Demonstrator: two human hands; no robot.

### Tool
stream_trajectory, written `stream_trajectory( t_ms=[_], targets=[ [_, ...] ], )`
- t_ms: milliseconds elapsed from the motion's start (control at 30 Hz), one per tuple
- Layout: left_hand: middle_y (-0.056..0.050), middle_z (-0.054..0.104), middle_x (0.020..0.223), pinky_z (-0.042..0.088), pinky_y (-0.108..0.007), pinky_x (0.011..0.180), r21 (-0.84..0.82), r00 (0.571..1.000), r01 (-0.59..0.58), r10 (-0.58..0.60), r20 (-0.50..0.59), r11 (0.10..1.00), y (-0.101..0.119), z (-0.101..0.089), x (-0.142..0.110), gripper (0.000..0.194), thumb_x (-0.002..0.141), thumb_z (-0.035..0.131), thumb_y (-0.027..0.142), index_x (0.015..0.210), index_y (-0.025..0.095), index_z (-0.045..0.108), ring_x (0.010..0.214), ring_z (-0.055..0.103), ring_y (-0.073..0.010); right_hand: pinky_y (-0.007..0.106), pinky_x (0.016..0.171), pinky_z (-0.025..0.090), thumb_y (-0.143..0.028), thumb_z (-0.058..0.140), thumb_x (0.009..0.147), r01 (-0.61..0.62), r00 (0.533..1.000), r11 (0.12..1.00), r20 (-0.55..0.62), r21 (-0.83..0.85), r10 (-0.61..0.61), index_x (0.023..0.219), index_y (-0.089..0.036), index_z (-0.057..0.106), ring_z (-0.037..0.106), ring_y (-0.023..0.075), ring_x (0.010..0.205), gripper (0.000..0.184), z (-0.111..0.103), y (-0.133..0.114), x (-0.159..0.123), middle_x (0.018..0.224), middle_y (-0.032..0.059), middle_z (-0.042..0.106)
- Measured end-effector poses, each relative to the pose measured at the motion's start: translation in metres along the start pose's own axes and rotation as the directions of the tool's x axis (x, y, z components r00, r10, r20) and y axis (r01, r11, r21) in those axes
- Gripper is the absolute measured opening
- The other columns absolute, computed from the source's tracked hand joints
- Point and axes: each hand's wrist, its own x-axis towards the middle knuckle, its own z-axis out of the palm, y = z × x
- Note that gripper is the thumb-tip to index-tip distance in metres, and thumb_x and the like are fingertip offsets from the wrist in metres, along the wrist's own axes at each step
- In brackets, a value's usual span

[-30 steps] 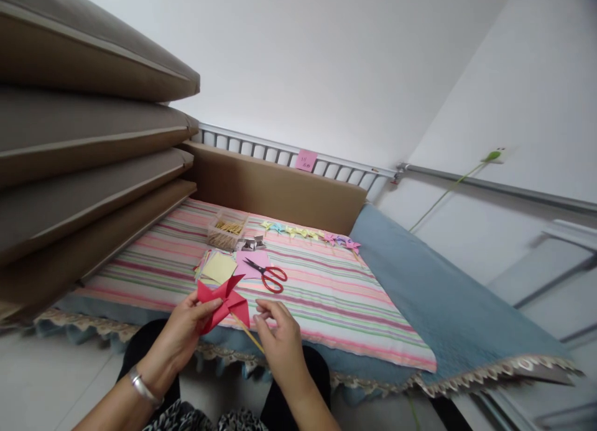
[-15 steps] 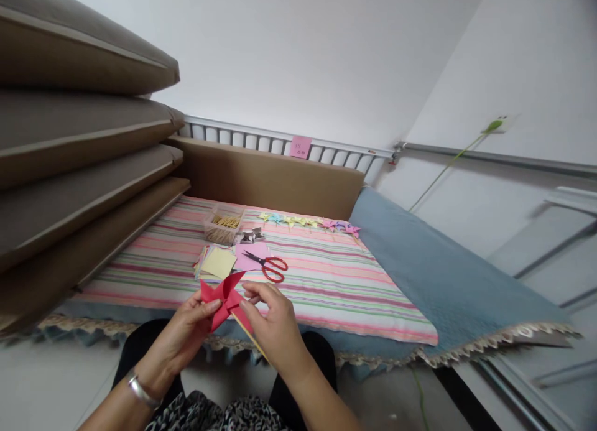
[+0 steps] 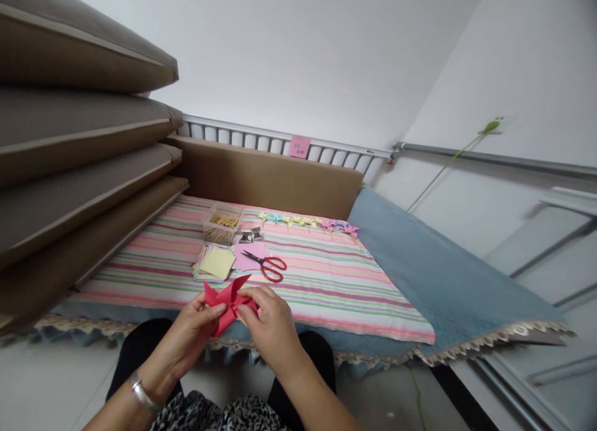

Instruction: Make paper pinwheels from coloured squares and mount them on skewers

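Note:
A red paper pinwheel (image 3: pixel 227 299) is between my two hands, over the near edge of the striped cloth. My left hand (image 3: pixel 198 319) pinches it from the left, thumb on top near its centre. On the other side my right hand (image 3: pixel 268 316) has thumb and fingers closed on the right-hand blade. Only a short bit of a yellowish stick shows under my right thumb; the rest is hidden. Just beyond my hands lie red-handled scissors (image 3: pixel 273 269), partly on pink paper squares (image 3: pixel 249 255), beside a stack of coloured paper topped by a yellow square (image 3: pixel 218 262).
A clear plastic box (image 3: pixel 221 235) of sticks stands behind the paper, with small metallic pieces (image 3: pixel 250 235) beside it. Several finished pinwheels (image 3: pixel 303 221) lie in a row farther back. Stacked cushions (image 3: pixel 88 120) rise at the left; a brown panel (image 3: pixel 265 176) stands behind.
My right hand has moved left and closed on the pinwheel's blade near its centre. The yellow stick, earlier seen running below the pinwheel, is now mostly covered.

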Motion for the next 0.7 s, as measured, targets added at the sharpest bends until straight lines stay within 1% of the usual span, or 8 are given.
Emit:
stream_trajectory(
  t_ms=[133, 267, 333, 400, 467, 500, 567, 700],
  targets=[
    [-0.005, 0.072, 0.080, 0.049, -0.025, 0.070, 0.011, 1.000, -0.010, 0.010, -0.027, 1.000, 0.001, -0.002, -0.001, 0.025, 0.063, 0.076, 0.015, 0.087, 0.015, 0.068, 0.073, 0.065, -0.0167, 0.028, 0.076, 0.047, -0.013, 0.059, 0.076, -0.036, 0.999, 0.996, -0.008, 0.078, 0.037, 0.101, -0.023, 0.064, 0.061, 0.0175, 0.086, 0.027, 0.000, 0.003, -0.001, 0.097, 0.0041, 0.066],
    [-0.005, 0.072, 0.075, 0.049, -0.024, 0.067, 0.027, 0.999, -0.005, 0.007, -0.052, 1.000, 0.002, -0.005, -0.001, 0.021, 0.063, 0.076, 0.015, 0.083, 0.014, 0.068, 0.068, 0.064, -0.0154, 0.027, 0.067, 0.049, -0.022, 0.058, 0.078, -0.211, 0.977, 0.953, 0.030, 0.217, 0.210, 0.102, -0.018, 0.063, 0.061, 0.0155, 0.071, 0.025, -0.002, 0.012, -0.007, 0.083, 0.0039, 0.065],
    [-0.006, 0.072, 0.073, 0.048, -0.024, 0.066, 0.034, 0.999, 0.001, 0.001, -0.049, 0.999, 0.002, -0.006, -0.001, 0.019, 0.063, 0.076, 0.015, 0.080, 0.012, 0.069, 0.066, 0.064, -0.0153, 0.025, 0.059, 0.048, -0.024, 0.056, 0.078, -0.340, 0.940, 0.868, 0.150, 0.363, 0.305, 0.096, -0.018, 0.063, 0.060, 0.0134, 0.062, 0.021, -0.003, 0.017, -0.013, 0.074, 0.0015, 0.063],
    [-0.006, 0.071, 0.072, 0.048, -0.024, 0.065, 0.039, 0.999, -0.001, 0.002, -0.033, 0.999, 0.001, -0.006, -0.001, 0.018, 0.062, 0.076, 0.015, 0.078, 0.012, 0.069, 0.065, 0.063, -0.0154, 0.021, 0.051, 0.046, -0.022, 0.057, 0.075, -0.474, 0.879, 0.738, 0.311, 0.480, 0.362, 0.094, -0.017, 0.062, 0.058, 0.0104, 0.052, 0.021, -0.002, 0.021, -0.018, 0.070, -0.0004, 0.063],
    [-0.007, 0.071, 0.071, 0.048, -0.024, 0.063, 0.044, 1.000, -0.001, 0.002, -0.016, 0.999, 0.000, -0.007, 0.000, 0.017, 0.062, 0.077, 0.016, 0.076, 0.011, 0.070, 0.063, 0.062, -0.0153, 0.018, 0.044, 0.043, -0.019, 0.059, 0.069, -0.571, 0.818, 0.641, 0.422, 0.512, 0.391, 0.094, -0.016, 0.061, 0.053, 0.0071, 0.043, 0.025, -0.001, 0.023, -0.021, 0.068, -0.0018, 0.063],
    [-0.007, 0.071, 0.071, 0.047, -0.024, 0.063, 0.047, 1.000, -0.001, 0.002, -0.012, 0.999, 0.000, -0.007, 0.000, 0.017, 0.062, 0.077, 0.016, 0.076, 0.011, 0.070, 0.063, 0.062, -0.0152, 0.017, 0.042, 0.042, -0.017, 0.059, 0.067, -0.595, 0.800, 0.624, 0.447, 0.507, 0.400, 0.094, -0.016, 0.061, 0.051, 0.0058, 0.040, 0.026, 0.000, 0.024, -0.022, 0.068, -0.0022, 0.063],
    [-0.007, 0.072, 0.073, 0.047, -0.024, 0.063, 0.050, 1.000, -0.004, 0.005, -0.024, 0.999, -0.001, -0.007, 0.001, 0.018, 0.062, 0.077, 0.016, 0.077, 0.012, 0.070, 0.064, 0.062, -0.0150, 0.014, 0.038, 0.037, -0.015, 0.056, 0.066, -0.605, 0.791, 0.633, 0.451, 0.483, 0.412, 0.090, -0.015, 0.062, 0.046, 0.0042, 0.038, 0.025, 0.002, 0.024, -0.023, 0.066, -0.0026, 0.063],
    [-0.007, 0.072, 0.077, 0.048, -0.024, 0.065, 0.051, 0.997, 0.001, 0.003, -0.074, 0.999, -0.003, -0.009, 0.002, 0.022, 0.061, 0.078, 0.017, 0.082, 0.013, 0.070, 0.068, 0.064, -0.0167, 0.012, 0.035, 0.027, -0.011, 0.047, 0.067, -0.584, 0.806, 0.687, 0.404, 0.432, 0.432, 0.084, -0.015, 0.062, 0.040, 0.0032, 0.036, 0.024, 0.006, 0.022, -0.020, 0.062, -0.0032, 0.061]
  ],
)
